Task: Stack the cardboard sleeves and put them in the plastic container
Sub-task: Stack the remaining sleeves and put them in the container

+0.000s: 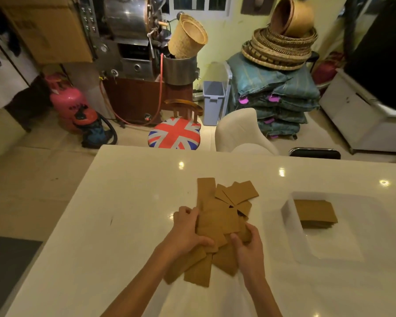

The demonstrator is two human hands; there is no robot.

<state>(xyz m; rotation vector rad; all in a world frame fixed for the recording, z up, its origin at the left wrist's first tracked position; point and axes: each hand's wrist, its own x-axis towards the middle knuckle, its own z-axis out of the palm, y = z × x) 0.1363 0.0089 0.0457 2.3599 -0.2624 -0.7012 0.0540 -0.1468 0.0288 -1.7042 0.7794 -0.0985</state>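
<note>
flat brown cardboard sleeves (217, 221) lie overlapped, fanned loosely on white table (124, 202).

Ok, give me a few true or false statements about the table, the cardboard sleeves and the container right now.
1. Both hands are on the loose sleeves. True: the left hand and right hand grip them.
2. The plastic container is empty. False: a stack of sleeves lies inside.
3. The container sits to the person's left. False: it is on the right of the table.
4. The loose sleeves are neatly squared. False: they are fanned out and overlapping.
5. Some loose sleeves lie beyond the hands, untouched. True.
</note>
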